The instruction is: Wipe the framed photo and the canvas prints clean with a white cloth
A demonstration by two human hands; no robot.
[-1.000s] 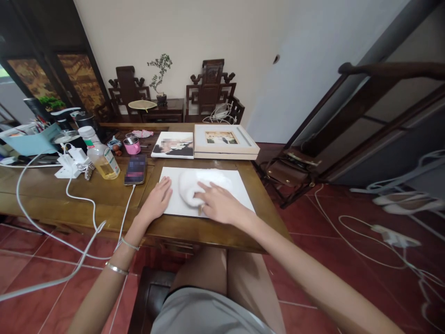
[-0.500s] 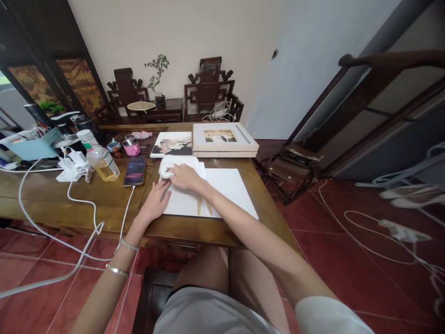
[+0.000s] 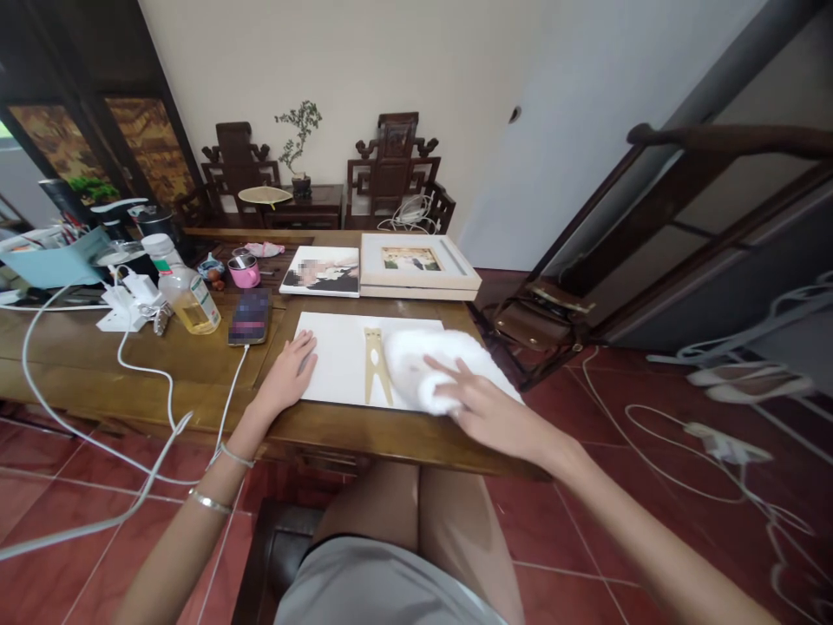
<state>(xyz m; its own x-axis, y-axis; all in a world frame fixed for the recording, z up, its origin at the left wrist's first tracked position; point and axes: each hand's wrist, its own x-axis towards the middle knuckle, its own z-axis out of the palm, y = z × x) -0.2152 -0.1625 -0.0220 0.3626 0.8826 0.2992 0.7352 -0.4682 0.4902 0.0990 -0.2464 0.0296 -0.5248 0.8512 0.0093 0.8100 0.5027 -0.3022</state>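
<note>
A white board [image 3: 335, 363] lies flat near the front edge of the wooden table. A gold stand-like piece [image 3: 373, 358] with two splayed legs shows on its upper face. My left hand [image 3: 291, 369] rests with stretched fingers on the board's left edge. My right hand [image 3: 478, 404] grips a bunched white towel [image 3: 439, 347] over the board's right part, covering that corner. The towel and hand are slightly blurred.
Behind the board are a photo panel [image 3: 320, 271] and a boxed picture frame [image 3: 420, 265]. To the left are a charging phone [image 3: 250, 318], a pink cup [image 3: 245, 269], a bottle of yellow liquid [image 3: 192, 299] and a power strip [image 3: 123, 311] with cables.
My right hand has swept the towel from the board's upper left to its right side, uncovering the gold piece. My left hand stays at the left edge.
</note>
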